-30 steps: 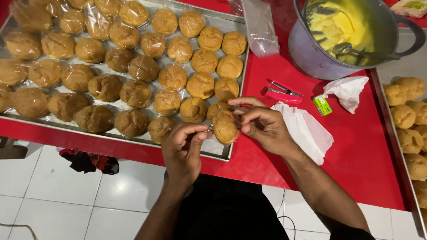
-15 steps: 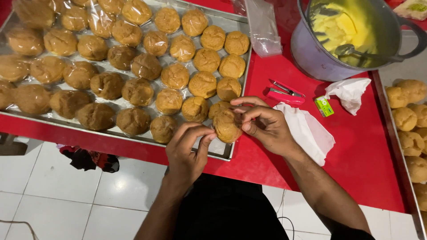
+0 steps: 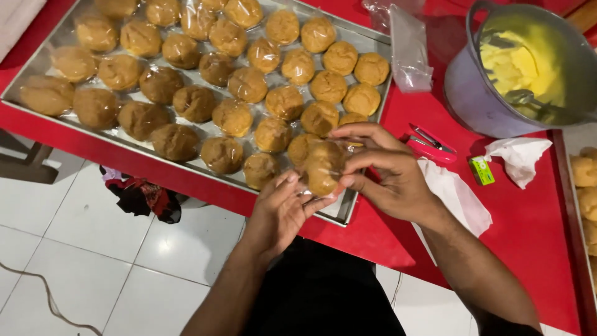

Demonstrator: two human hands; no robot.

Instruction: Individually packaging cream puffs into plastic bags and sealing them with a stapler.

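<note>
Fingers of both hands pinched on a round, golden-brown, plastic-wrapped puff.

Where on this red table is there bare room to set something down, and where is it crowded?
Bare red table lies right of the white cloth, below the crumpled tissue. A thinner strip runs between tray and pot. The tray is crowded with wrapped buns.
</note>
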